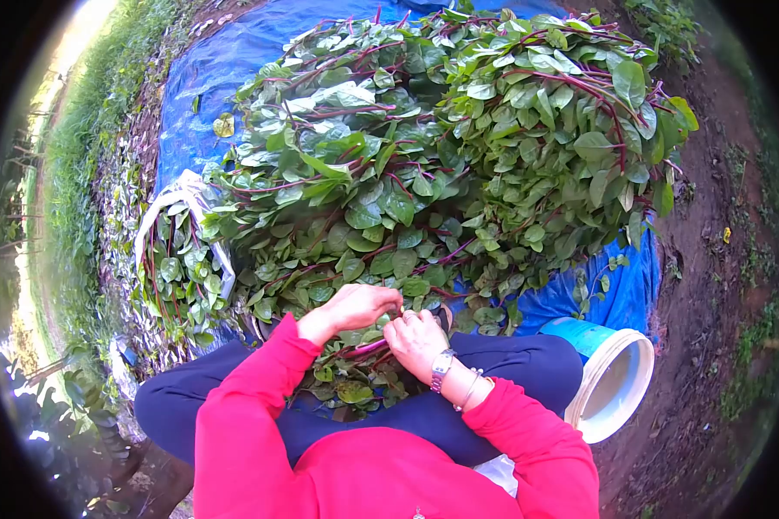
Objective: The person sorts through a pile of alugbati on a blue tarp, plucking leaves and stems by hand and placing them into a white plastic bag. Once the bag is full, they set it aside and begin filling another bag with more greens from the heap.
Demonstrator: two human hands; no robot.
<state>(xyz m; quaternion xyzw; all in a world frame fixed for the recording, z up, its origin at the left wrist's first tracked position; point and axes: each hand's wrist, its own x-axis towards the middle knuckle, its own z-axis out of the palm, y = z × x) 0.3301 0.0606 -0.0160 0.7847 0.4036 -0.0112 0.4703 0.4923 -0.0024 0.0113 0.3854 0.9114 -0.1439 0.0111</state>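
My right hand [417,340], with a wristwatch on its wrist, is closed around a purple stem [368,349] that points out to the left over my lap. My left hand [362,307] is just above and left of it, its fingers pinched together close to the right fingertips. A small green leaf shows under those fingers; whether they grip it or a stem is hidden. Right in front of both hands rises a large heap of leafy greens with purple stems [389,208]. More loose leaves [355,394] lie between my crossed legs.
A blue tarp [195,112] lies under the heap. On the right, a blue and white bucket [619,385] lies tipped on its side by my knee. At left, a white band or bag [177,192] surrounds some greens. Bare soil [701,285] borders the right side, grass the left.
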